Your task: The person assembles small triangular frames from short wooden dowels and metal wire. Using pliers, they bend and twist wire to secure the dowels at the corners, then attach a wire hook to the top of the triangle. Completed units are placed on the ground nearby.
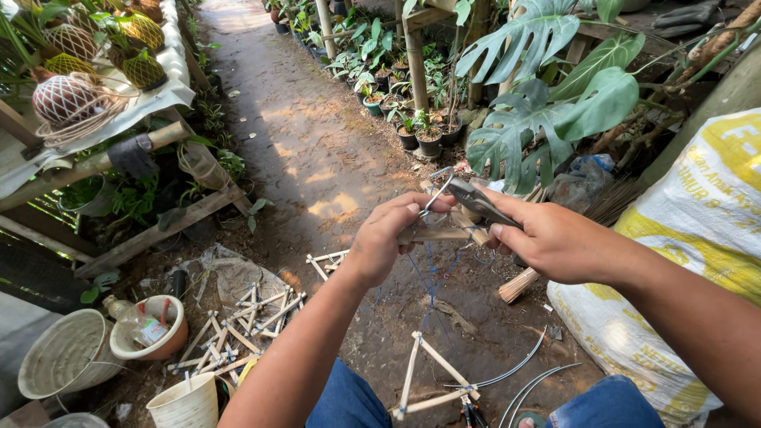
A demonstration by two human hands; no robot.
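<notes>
Nearest the camera, a bamboo stick triangle (428, 379) lies on the dirt between the person's knees, its apex pointing away, with curved grey wires (523, 380) just to its right. Above it, the left hand (388, 238) pinches a short bamboo stick (441, 235) between thumb and fingers; the stick's long axis runs left to right, roughly level. The right hand (551, 238) is clenched around the handles of grey pliers (474, 200), whose nose points up and left to a loop of wire (437, 186) at the stick. To the left, more tied sticks (238, 329) lie heaped beside a cream bowl (154, 329). A printed white sack (697, 238) stands to the right. Farther off, potted plants (420, 131) line the dirt path (301, 119).
</notes>
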